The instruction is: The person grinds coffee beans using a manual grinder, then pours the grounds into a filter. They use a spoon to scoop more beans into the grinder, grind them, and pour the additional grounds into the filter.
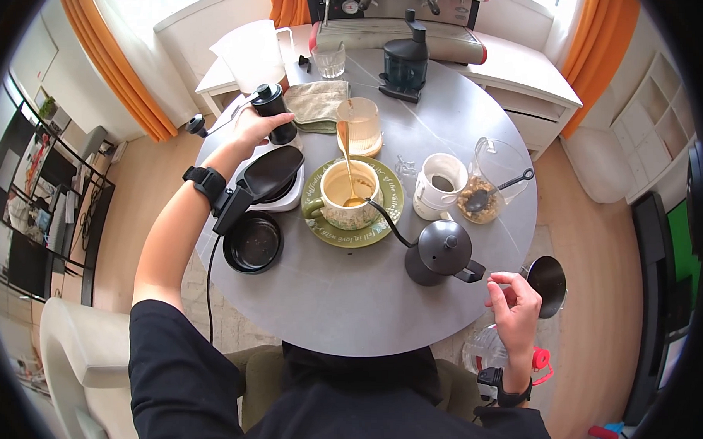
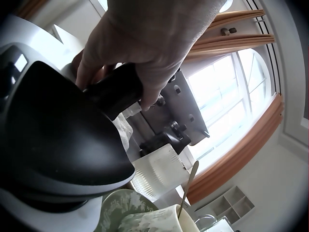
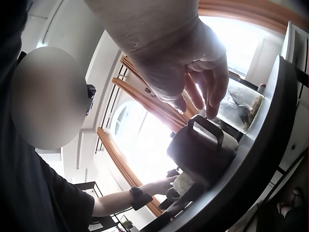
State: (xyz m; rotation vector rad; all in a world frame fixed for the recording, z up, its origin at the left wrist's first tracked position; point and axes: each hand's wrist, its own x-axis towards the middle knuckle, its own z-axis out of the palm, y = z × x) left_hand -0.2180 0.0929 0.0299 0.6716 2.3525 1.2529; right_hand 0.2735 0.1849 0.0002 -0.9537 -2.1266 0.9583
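Note:
At the table's far left, my left hand [image 1: 254, 130] grips a black manual coffee grinder [image 1: 270, 100] with a crank on top. The left wrist view shows fingers and thumb wrapped round its dark body [image 2: 118, 89]. My right hand [image 1: 515, 305] hovers beside the handle of a black gooseneck kettle [image 1: 444, 247], fingers loosely bent and holding nothing. The kettle stands on the table, its spout toward a floral cup [image 1: 337, 212]. A gold spoon [image 1: 345, 146] leans in that cup, which sits on a green plate [image 1: 391, 189].
Near the left forearm are a black oval tray [image 1: 272, 174] over a white base and a round black dish [image 1: 252, 242]. A ribbed glass [image 1: 361, 125], white mug [image 1: 441, 181], glass pitcher [image 1: 493, 164] and black-lidded device [image 1: 405, 63] stand beyond. An espresso machine [image 1: 395, 36] is behind.

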